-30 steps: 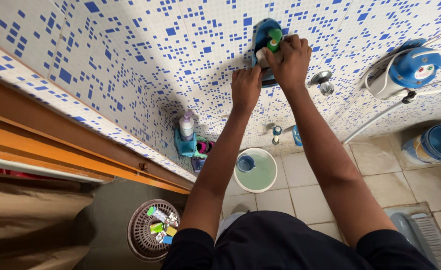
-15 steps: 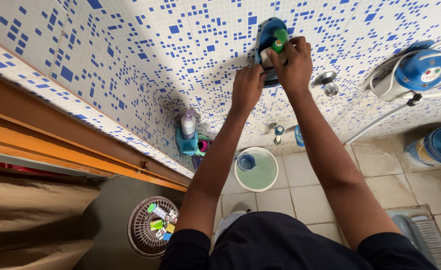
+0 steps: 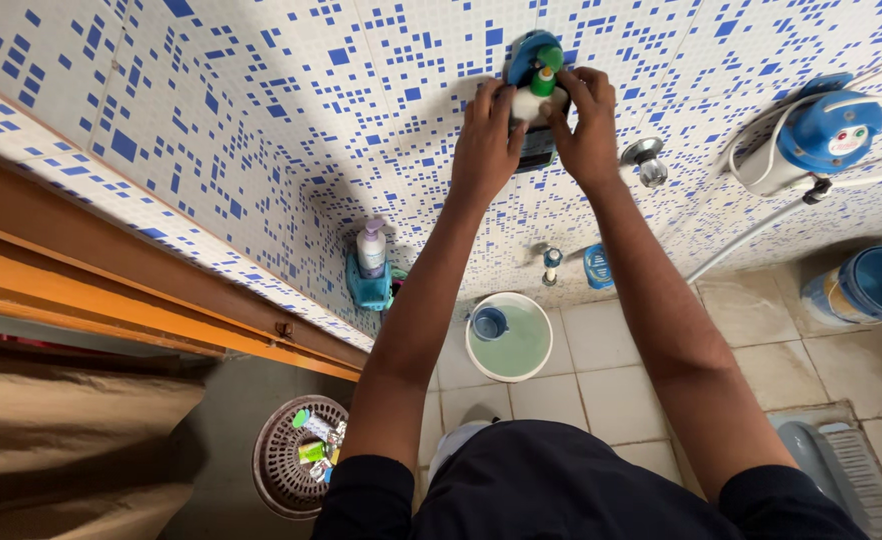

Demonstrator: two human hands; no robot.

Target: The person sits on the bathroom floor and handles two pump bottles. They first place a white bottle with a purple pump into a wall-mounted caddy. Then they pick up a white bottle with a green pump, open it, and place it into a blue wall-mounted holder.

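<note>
Landmark: blue wall holder [image 3: 527, 50], fixed high on the white wall with blue mosaic squares [image 3: 261, 110]; every place below is told from it.
Bottle: pale bottle with a green cap [image 3: 538, 88], upright in front of the blue wall holder, its cap against the holder's lower part, between the 2 hands.
Left hand [image 3: 485, 140]: just below and left of the blue wall holder, fingers curled onto the bottle's left side, touching it.
Right hand [image 3: 587, 125]: just below and right of the blue wall holder, fingers bent round the bottle's right side, gripping it.
Dark object: a dark box shape [image 3: 534, 152] shows between the 2 wrists, right under the bottle; what it is cannot be told.
Tap knob: chrome knob [image 3: 645, 160] on the wall, right of the blue wall holder and beside the right wrist.
Water heater: blue and white unit [image 3: 816, 130] with a white hose, far right of the holder.
Soap shelf: teal corner rack with a white pump bottle [image 3: 371, 248], well below and left of the holder.
Bucket: white bucket of water with a blue mug in it [image 3: 508, 338], on the floor straight below the holder.
Blue drum: [image 3: 866, 285], on the floor far below right.
Basket: round brown basket with small packets [image 3: 286, 470], far below left.
</note>
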